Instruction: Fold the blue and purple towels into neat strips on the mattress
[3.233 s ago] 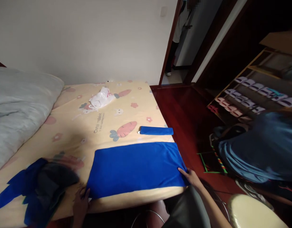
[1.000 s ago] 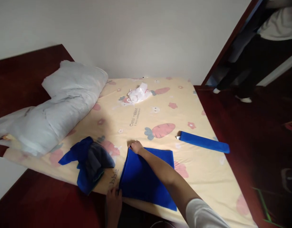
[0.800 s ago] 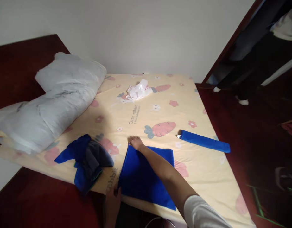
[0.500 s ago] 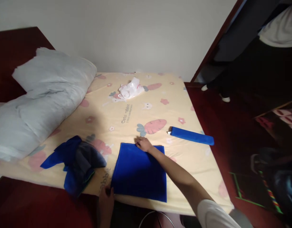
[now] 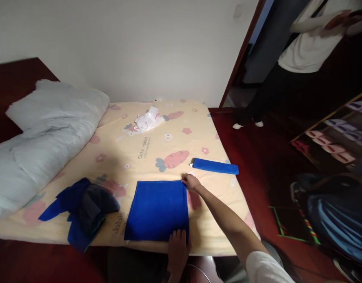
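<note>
A blue cloth folded into a square lies flat near the front edge of the bed. My right hand rests on its far right corner, fingers closed on the edge. At the near right corner my left hand lies with fingers stretched over the cloth's edge. A narrow folded blue cloth sits just beyond my right hand. To the left lies a loose heap of blue and dark cloths.
A grey duvet fills the bed's left side. A crumpled white plastic bag lies near the wall. A person stands in the doorway at right. A shoe rack and a blue bag stand on the dark red floor.
The wide blue cloth has been folded in half into a square. My right hand slid from its far left corner to its far right corner, and my left hand shifted to the near right corner.
</note>
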Available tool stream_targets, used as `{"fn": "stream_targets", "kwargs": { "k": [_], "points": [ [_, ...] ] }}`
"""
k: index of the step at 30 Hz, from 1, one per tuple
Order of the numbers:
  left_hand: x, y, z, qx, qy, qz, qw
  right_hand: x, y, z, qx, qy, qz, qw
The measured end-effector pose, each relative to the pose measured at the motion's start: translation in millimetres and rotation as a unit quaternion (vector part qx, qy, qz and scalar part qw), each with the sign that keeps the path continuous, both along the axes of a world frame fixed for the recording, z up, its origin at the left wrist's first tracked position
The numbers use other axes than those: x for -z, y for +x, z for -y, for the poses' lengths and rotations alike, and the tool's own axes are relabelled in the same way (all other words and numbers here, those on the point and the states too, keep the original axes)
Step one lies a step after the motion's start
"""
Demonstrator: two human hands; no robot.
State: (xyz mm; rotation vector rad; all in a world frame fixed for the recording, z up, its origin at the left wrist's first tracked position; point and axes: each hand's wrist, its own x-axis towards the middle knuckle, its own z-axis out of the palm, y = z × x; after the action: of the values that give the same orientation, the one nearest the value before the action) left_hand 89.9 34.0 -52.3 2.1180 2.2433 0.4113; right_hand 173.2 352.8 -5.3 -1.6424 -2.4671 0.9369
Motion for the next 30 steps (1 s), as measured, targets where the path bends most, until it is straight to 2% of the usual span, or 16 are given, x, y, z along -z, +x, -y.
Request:
{"fn": "stream_targets", "kwargs": {
  "k": [6, 10, 13, 17, 20, 22, 23, 25, 28, 30],
  "points": [
    [-8.8, -4, 9, 0.042, -0.006, -0.003, 0.999, -5.6, 4, 7, 0.008, -0.046, -0.079, 0.996],
    [-24.6, -6, 12, 0.043, 0.071, -0.011, 0.996, -23.7, 7, 9, 0.0, -0.087, -0.167, 0.982],
    [-58.1, -28, 16, 0.054, 0.151, -0.004, 0.987, -44.9, 23, 15, 0.005, -0.128, -0.225, 0.966],
    [-125.4, -76, 20, 0.048, 0.197, 0.06, 0.977, -85.5, 71, 37, 0.013, -0.17, -0.303, 0.937],
    [-171.5, -109, 14, 0.029, 0.243, 0.097, 0.965, -125.8, 114, 65, 0.036, -0.216, -0.42, 0.881],
    [-195.3, -125, 3, 0.0, 0.261, 0.111, 0.959, -155.1, 139, 86, 0.05, -0.23, -0.473, 0.849],
    [-205.3, -131, -4, -0.014, 0.263, 0.115, 0.958, -169.6, 148, 95, 0.054, -0.223, -0.479, 0.847],
    [-222.8, -141, -23, -0.024, 0.267, 0.118, 0.956, -197.3, 163, 111, 0.055, -0.179, -0.471, 0.862],
    [-245.0, -154, -61, 0.02, 0.28, 0.131, 0.951, -230.6, 174, 122, 0.07, -0.059, -0.439, 0.894],
    [-258.2, -162, -89, 0.054, 0.281, 0.148, 0.947, -244.5, 178, 118, 0.082, 0.009, -0.422, 0.903]
  ]
}}
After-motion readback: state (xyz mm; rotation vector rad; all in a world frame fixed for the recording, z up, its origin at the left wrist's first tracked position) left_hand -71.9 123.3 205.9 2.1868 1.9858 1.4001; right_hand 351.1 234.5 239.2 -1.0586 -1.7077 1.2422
